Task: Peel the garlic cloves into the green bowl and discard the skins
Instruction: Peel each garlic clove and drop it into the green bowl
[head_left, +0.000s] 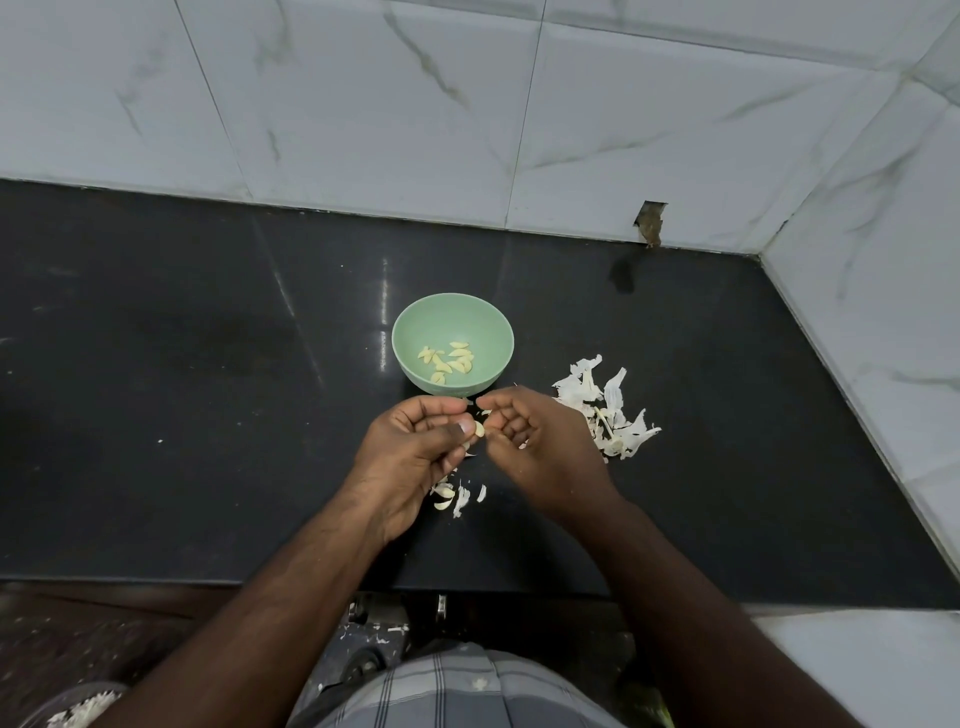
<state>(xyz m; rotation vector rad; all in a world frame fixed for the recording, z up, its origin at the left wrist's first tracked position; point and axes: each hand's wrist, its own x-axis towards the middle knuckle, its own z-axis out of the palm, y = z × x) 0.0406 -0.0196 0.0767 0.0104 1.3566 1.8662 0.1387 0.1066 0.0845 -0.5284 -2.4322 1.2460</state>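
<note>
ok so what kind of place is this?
Most likely a home kitchen: a dark polished stone counter set into a corner of white marble-look wall tiles, with peeled garlic in a green bowl and loose skins beside it.

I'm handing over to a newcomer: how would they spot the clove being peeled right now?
Start at the green bowl on the black counter. Just nearer, the left hand pinches one garlic clove. It alone is held, unlike the peeled cloves in the bowl.
</note>
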